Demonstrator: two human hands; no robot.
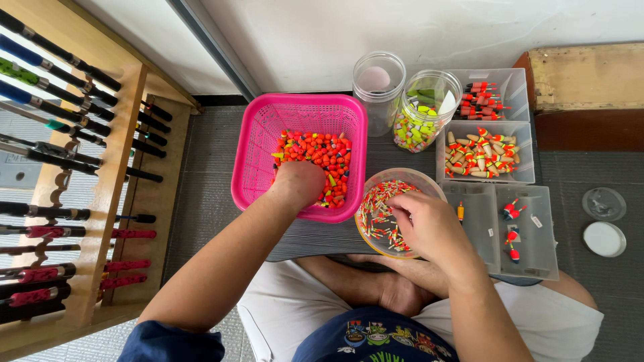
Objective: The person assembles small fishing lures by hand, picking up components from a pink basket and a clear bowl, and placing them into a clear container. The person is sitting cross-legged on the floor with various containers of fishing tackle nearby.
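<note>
Pink mesh basket, round floats

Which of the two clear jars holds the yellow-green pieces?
The right jar, beside the clear compartment boxes. The left jar, by the pink basket, shows none.

A dark ribbed board resting across the seated person's lap carries a pink basket, a round bowl, two clear jars, and clear compartment trays, with two loose lids on grey floor matting alongside.
</note>
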